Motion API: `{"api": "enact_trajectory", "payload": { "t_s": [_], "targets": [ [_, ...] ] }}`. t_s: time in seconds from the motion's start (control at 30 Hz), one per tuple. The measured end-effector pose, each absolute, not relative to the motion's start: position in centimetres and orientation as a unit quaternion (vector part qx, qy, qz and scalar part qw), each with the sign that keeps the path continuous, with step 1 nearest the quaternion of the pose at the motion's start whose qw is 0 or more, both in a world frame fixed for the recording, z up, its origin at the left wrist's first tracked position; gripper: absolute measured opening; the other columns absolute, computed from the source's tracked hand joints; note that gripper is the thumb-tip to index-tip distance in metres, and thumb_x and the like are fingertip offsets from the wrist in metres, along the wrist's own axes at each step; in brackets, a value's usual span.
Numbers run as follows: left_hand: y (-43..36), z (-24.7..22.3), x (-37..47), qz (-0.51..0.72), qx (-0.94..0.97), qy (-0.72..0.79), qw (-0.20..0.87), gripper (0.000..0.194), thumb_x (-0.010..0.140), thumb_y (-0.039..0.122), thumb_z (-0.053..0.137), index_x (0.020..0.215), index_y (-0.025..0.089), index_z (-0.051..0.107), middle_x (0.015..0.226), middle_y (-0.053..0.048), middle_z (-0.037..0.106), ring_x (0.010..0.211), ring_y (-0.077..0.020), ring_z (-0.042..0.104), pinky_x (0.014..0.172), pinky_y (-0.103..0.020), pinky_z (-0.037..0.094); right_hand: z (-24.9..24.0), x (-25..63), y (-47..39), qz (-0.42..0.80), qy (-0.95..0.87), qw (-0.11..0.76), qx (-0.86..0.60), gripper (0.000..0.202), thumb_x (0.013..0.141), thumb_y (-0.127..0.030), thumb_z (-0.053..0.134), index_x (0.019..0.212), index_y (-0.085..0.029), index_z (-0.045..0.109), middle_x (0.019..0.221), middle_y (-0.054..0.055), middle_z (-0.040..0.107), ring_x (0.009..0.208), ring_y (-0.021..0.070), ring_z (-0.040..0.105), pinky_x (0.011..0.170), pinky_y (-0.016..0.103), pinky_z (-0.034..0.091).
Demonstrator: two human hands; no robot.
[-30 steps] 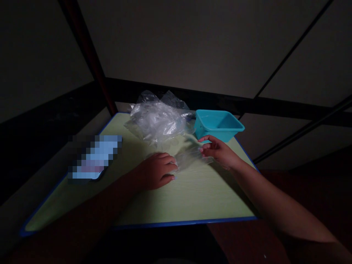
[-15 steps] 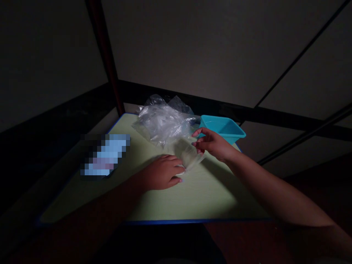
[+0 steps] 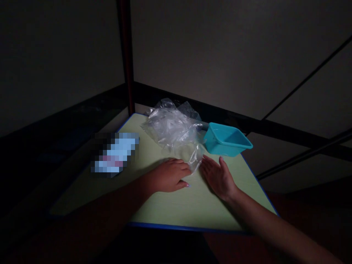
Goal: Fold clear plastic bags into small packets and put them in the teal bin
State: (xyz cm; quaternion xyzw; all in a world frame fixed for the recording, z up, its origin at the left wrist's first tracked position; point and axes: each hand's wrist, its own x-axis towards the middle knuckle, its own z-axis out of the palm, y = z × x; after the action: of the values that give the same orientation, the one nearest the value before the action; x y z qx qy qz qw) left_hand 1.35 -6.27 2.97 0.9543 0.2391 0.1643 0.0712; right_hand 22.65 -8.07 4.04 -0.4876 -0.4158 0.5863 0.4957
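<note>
My left hand (image 3: 172,176) lies flat, palm down, its fingertips at the near edge of a clear plastic bag (image 3: 189,152) on the table. On the other side of that bag, my right hand (image 3: 218,178) rests on its edge with the fingers stretched out and the thumb raised. Its fingertips are at the bag's right corner, and I see nothing held in it. Behind the bag sits a crumpled heap of clear plastic bags (image 3: 173,124), which the nearer bag partly meets or overlaps.
A turquoise plastic basin (image 3: 227,150) stands at the table's right rear edge. On the left lies a bright-screened device (image 3: 118,152), blurred out by pixels. The pale green table (image 3: 178,211) has a blue rim and sits in a corner between walls.
My right hand has come down from above the bag to the tabletop, its bent fingers now straightened. My left hand stays by the bag. The view has shifted slightly.
</note>
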Motion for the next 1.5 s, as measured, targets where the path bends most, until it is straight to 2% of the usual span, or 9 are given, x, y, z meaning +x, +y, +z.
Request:
{"api": "enact_trajectory", "payload": {
  "t_s": [0.17, 0.37, 0.67, 0.9, 1.0, 1.13, 1.27, 1.4, 1.5],
  "targets": [
    [-6.2, 2.7, 1.5, 0.175, 0.952, 0.244, 0.060, 0.030, 0.089, 0.038, 0.061, 0.111, 0.019, 0.062, 0.114, -0.007, 0.064, 0.107, -0.0256, 0.056, 0.091, -0.038, 0.043, 2.9, 22.4, -9.8, 0.572, -0.378, 0.548, -0.478, 0.045, 0.062, -0.041, 0.081, 0.102, -0.027, 0.066, 0.120, 0.001, 0.065, 0.121, 0.0208, 0.053, 0.109, 0.036, 0.036],
    [-6.3, 2.5, 1.3, 0.186, 0.953, 0.232, 0.061, 0.028, 0.090, 0.037, 0.060, 0.114, 0.024, 0.065, 0.116, -0.006, 0.063, 0.107, -0.0248, 0.056, 0.090, -0.037, 0.042, 3.6, 24.2, -9.4, 0.519, -0.278, 0.619, -0.520, 0.047, 0.060, -0.021, 0.083, 0.101, -0.026, 0.062, 0.085, -0.003, 0.071, 0.082, 0.0148, 0.067, 0.076, 0.028, 0.056],
    [-6.4, 3.0, 1.3, 0.155, 0.955, 0.245, 0.066, 0.029, 0.089, 0.036, 0.061, 0.115, 0.024, 0.066, 0.115, -0.008, 0.063, 0.108, -0.0264, 0.055, 0.092, -0.038, 0.043, 4.1, 27.5, -9.3, 0.510, -0.398, 0.440, -0.623, 0.052, 0.063, -0.021, 0.081, 0.107, -0.019, 0.053, 0.072, 0.000, 0.069, 0.061, 0.0152, 0.067, 0.058, 0.026, 0.057],
    [-6.5, 3.1, 1.5, 0.152, 0.951, 0.259, 0.080, 0.035, 0.086, 0.037, 0.064, 0.117, 0.022, 0.065, 0.116, -0.009, 0.062, 0.110, -0.0280, 0.055, 0.095, -0.041, 0.043, 3.2, 28.7, -6.8, 0.473, -0.444, 0.392, -0.652, 0.050, 0.062, -0.028, 0.081, 0.103, -0.017, 0.055, 0.058, -0.002, 0.062, 0.038, 0.0124, 0.055, 0.032, 0.021, 0.042],
    [-6.3, 2.7, 1.4, 0.154, 0.948, 0.265, 0.087, 0.040, 0.086, 0.039, 0.064, 0.123, 0.022, 0.062, 0.133, -0.010, 0.057, 0.123, -0.0288, 0.050, 0.104, -0.043, 0.036, 2.7, 28.9, -6.1, 0.449, -0.477, 0.391, -0.646, 0.050, 0.058, -0.033, 0.082, 0.098, -0.019, 0.055, 0.050, -0.007, 0.056, 0.032, 0.0097, 0.045, 0.027, 0.019, 0.032],
    [-6.0, 1.7, 1.3, 0.123, 0.953, 0.257, 0.100, 0.054, 0.090, 0.046, 0.058, 0.138, 0.023, 0.048, 0.150, -0.009, 0.040, 0.138, -0.0262, 0.036, 0.113, -0.047, 0.023, 2.5, 29.1, -6.1, 0.402, -0.525, 0.403, -0.632, 0.047, 0.058, -0.040, 0.079, 0.093, -0.019, 0.055, 0.050, -0.008, 0.053, 0.032, 0.0075, 0.038, 0.029, 0.020, 0.027],
    [-6.0, 1.2, 1.4, 0.115, 0.953, 0.261, 0.101, 0.055, 0.091, 0.049, 0.055, 0.139, 0.024, 0.046, 0.151, -0.008, 0.039, 0.140, -0.0255, 0.033, 0.112, -0.049, 0.023, 3.5, 28.8, -6.5, 0.352, -0.570, 0.420, -0.612, 0.042, 0.063, -0.044, 0.075, 0.092, -0.019, 0.057, 0.053, -0.008, 0.048, 0.042, 0.0088, 0.041, 0.038, 0.021, 0.031],
    [-6.2, 2.1, 1.5, 0.164, 0.950, 0.253, 0.081, 0.048, 0.089, 0.044, 0.060, 0.131, 0.023, 0.055, 0.145, -0.010, 0.047, 0.134, -0.0270, 0.040, 0.110, -0.046, 0.028, 4.8, 27.7, -6.6, 0.317, -0.608, 0.429, -0.588, 0.038, 0.067, -0.044, 0.071, 0.092, -0.019, 0.057, 0.058, -0.006, 0.050, 0.051, 0.0117, 0.046, 0.047, 0.024, 0.035],
    [-6.4, 3.0, 1.5, 0.189, 0.951, 0.235, 0.066, 0.032, 0.087, 0.038, 0.063, 0.115, 0.022, 0.065, 0.125, -0.008, 0.060, 0.119, -0.0266, 0.051, 0.102, -0.041, 0.037, 5.5, 26.9, -6.5, 0.307, -0.629, 0.424, -0.574, 0.035, 0.071, -0.044, 0.068, 0.093, -0.019, 0.057, 0.056, -0.007, 0.047, 0.049, 0.0118, 0.044, 0.046, 0.025, 0.033]
  ]
}}
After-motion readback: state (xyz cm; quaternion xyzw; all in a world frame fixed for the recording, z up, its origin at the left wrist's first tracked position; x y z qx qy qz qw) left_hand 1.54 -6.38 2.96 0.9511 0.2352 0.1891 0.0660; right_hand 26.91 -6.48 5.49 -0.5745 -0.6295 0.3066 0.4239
